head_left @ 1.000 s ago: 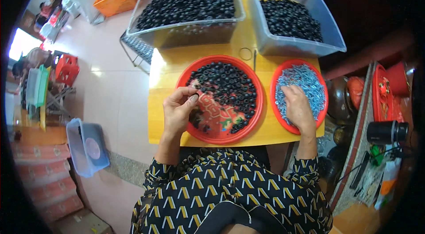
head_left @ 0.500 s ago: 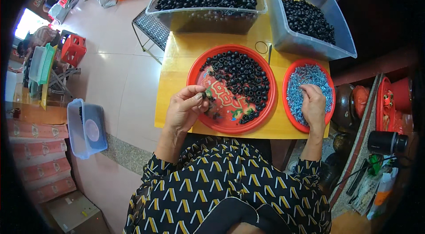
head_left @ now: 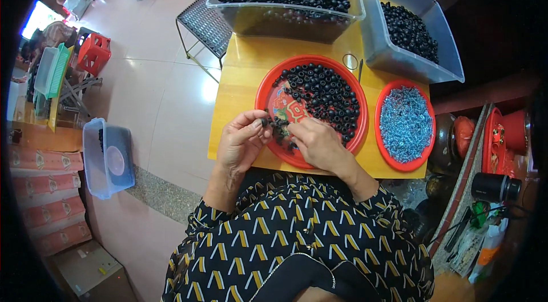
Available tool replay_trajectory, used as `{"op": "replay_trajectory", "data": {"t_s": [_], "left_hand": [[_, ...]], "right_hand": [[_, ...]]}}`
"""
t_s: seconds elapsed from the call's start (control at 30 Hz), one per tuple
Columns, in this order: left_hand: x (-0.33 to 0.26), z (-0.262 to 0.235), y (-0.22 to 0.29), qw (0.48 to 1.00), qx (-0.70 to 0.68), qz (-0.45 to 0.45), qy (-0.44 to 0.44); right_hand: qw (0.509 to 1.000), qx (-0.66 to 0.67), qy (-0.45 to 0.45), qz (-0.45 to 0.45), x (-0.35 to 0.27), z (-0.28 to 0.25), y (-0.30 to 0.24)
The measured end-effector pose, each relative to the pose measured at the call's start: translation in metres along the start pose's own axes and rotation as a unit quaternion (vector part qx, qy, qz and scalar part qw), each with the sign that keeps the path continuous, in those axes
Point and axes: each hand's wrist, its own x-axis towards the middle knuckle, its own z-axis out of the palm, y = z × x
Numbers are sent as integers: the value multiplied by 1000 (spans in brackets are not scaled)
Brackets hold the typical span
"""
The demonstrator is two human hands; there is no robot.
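In the middle of the frame we see the person's two bare hands, both at the round red tray [head_left: 363, 109], which lies on the yellow table [head_left: 242, 76]. The left hand [head_left: 241, 141] is at the left edge of this tray; its thumb and forefinger are pressed together and hold a small black piece [head_left: 264, 122], while the other fingers are bent. The right hand [head_left: 324, 147] is over the lower part of the tray, with its fingers drawn near to each other and directed to the left, close to the left hand. Its fingertips are partly hidden, so we are not able to tell whether they grip something. Many black beads [head_left: 328, 88] are spread in the upper and right part of the same tray, and a printed pattern shows on its bottom. Right of the centre we find the oval red tray [head_left: 406, 166], filled with small silvery-blue pieces [head_left: 406, 125]. A thin dark rod [head_left: 360, 71] lies just above the round tray's right side. At the top of the frame stands a large clear tub [head_left: 285, 23] with a heap of black beads, and to its right a second, bluish tub [head_left: 411, 68] contains more of them.
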Motion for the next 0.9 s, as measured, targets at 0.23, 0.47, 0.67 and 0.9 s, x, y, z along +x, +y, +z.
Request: {"op": "replay_trajectory", "data": {"t_s": [0.23, 0.47, 0.67, 0.9], "left_hand": [[-5, -4, 0, 1000, -18, -17, 1], [-3, 3, -8, 995, -67, -52, -43], [-1, 13, -10, 991, -82, -98, -40], [-4, 14, -14, 991, -60, -113, -39]], "right_hand": [[998, -51, -35, 10, 10, 11, -6], [999, -23, 25, 36, 1, 5, 0], [940, 280, 30, 191, -2, -19, -12], [875, 431, 71, 211, -7, -14, -29]]}}
